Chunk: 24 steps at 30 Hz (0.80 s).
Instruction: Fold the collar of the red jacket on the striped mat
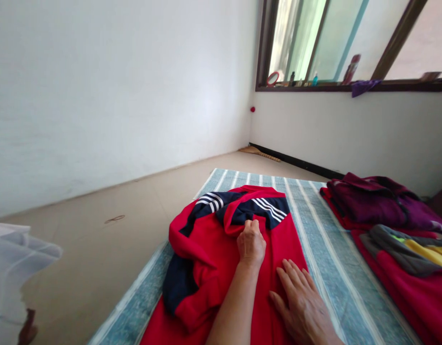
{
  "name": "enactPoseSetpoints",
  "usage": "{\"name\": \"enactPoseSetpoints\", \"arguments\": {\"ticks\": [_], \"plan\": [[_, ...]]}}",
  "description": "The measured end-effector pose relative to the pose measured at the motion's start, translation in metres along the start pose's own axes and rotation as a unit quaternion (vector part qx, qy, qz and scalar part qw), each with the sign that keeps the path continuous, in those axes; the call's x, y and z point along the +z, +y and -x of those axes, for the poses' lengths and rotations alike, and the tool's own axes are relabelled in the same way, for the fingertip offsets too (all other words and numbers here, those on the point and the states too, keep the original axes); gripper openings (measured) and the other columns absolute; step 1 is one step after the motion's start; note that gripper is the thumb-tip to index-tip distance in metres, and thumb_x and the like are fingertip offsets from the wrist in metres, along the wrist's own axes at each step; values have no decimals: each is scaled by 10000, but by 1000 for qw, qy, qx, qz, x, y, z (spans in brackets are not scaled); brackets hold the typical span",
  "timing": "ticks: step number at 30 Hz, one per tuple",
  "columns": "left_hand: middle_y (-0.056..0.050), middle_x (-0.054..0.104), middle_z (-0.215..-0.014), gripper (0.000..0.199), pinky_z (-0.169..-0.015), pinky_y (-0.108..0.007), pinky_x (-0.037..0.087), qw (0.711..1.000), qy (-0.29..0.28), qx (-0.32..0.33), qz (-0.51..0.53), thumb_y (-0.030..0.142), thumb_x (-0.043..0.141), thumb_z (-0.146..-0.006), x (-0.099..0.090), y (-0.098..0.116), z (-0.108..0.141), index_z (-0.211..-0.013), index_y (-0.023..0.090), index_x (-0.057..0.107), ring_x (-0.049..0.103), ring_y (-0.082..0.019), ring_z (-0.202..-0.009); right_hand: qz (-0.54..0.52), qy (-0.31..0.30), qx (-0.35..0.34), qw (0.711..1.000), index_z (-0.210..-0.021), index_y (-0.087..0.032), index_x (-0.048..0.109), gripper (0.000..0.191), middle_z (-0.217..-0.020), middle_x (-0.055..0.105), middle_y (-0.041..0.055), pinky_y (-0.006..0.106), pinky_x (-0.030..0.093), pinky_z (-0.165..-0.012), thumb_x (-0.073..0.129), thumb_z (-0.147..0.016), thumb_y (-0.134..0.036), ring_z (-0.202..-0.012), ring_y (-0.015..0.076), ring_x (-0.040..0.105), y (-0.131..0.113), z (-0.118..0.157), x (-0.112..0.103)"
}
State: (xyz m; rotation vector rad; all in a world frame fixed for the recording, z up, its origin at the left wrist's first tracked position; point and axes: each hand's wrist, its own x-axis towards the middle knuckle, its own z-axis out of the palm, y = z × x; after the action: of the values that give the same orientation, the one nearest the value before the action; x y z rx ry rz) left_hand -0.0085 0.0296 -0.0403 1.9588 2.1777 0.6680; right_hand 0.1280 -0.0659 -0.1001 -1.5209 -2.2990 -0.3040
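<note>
A red jacket (pixel 206 244) with navy shoulder panels and white stripes lies partly folded on a blue striped mat (pixel 314 211). Its left sleeve is bunched along that side, while the right edge runs straight. My left hand (pixel 251 242) is closed on the jacket's red fabric near the collar, just below the striped navy panel. Lower down on the right, my right hand (pixel 302 297) rests flat on the jacket with its fingers spread.
On the mat's right side sit a folded purple garment (pixel 379 201) and a pink and grey garment (pixel 404 278). White translucent material (pixel 19 273) is at the left edge. A windowsill (pixel 329 88) holds small items, and a straw-coloured broom (pixel 259 152) lies in the corner.
</note>
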Motion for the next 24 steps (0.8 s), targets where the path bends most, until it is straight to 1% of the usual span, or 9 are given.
{"name": "enactPoseSetpoints", "arguments": {"ticks": [4, 9, 12, 14, 16, 19, 21, 23, 24], "plan": [[-66, 626, -1004, 259, -735, -266, 472, 1000, -15, 3, 6, 80, 460, -842, -6, -3, -1, -1024, 182, 614, 645, -192, -887, -50, -19, 23, 998, -1156, -203, 624, 377, -1245, 604, 108, 453, 475, -933, 517, -844, -385, -1119, 292, 582, 6, -18, -8], [-61, 633, -984, 263, -730, -263, 469, 1000, -19, 8, 10, 79, 438, -843, -15, -4, -3, -984, 195, 628, 641, -190, -893, -124, 4, 38, 992, -1235, -142, 549, 416, -1262, 571, 138, 401, 466, -945, 435, -838, -196, -1152, 262, 546, 12, -82, -17], [-56, 634, -955, 240, -714, -266, 473, 1000, -7, 8, 13, 88, 436, -844, -19, -4, -3, -951, 188, 626, 642, -192, -869, -171, -3, 9, 985, -1278, -139, 509, 504, -1294, 541, 136, 373, 444, -972, 441, -780, -104, -1199, 241, 505, 11, -120, -10], [-55, 633, -942, 232, -707, -269, 480, 1000, 11, 5, 21, 85, 434, -839, -20, -6, -4, -931, 184, 622, 644, -192, -850, -205, 0, -12, 979, -1225, -149, 554, 452, -1296, 541, 132, 366, 433, -984, 434, -792, -101, -1207, 230, 497, 10, -134, 0], [-56, 634, -937, 226, -720, -269, 489, 999, 35, 7, 37, 68, 430, -826, -19, -8, -5, -896, 180, 614, 644, -190, -850, -243, 25, -22, 969, -1096, -162, 629, 347, -1232, 585, 126, 366, 438, -969, 418, -824, -120, -1168, 225, 525, 8, -139, 10], [-68, 637, -1007, 243, -794, -267, 501, 992, 86, 36, 85, 28, 435, -787, -16, -11, -9, -883, 182, 596, 633, -187, -945, -311, 67, -12, 948, -867, -164, 680, 254, -974, 672, 103, 326, 484, -835, 428, -839, -155, -940, 208, 611, 7, -137, 16], [-84, 623, -1102, 271, -833, -265, 507, 980, 134, 71, 127, 14, 449, -762, -15, -13, -11, -924, 183, 584, 612, -188, -1027, -361, 75, 27, 929, -794, -165, 680, 221, -822, 674, 74, 287, 478, -707, 468, -840, -201, -768, 182, 611, 7, -136, 14], [-95, 619, -1114, 272, -813, -262, 524, 964, 181, 107, 163, 24, 464, -759, -16, -12, -13, -951, 182, 574, 609, -187, -1034, -435, 69, 88, 894, -789, -167, 687, 198, -741, 666, 46, 261, 448, -621, 525, -831, -273, -670, 161, 587, 9, -137, 7], [-97, 627, -1083, 251, -782, -256, 534, 955, 204, 123, 177, 39, 469, -770, -19, -11, -14, -952, 179, 570, 617, -184, -1008, -486, 64, 119, 863, -794, -165, 689, 200, -711, 663, 35, 253, 435, -590, 558, -818, -314, -635, 152, 577, 10, -137, 4]]}}
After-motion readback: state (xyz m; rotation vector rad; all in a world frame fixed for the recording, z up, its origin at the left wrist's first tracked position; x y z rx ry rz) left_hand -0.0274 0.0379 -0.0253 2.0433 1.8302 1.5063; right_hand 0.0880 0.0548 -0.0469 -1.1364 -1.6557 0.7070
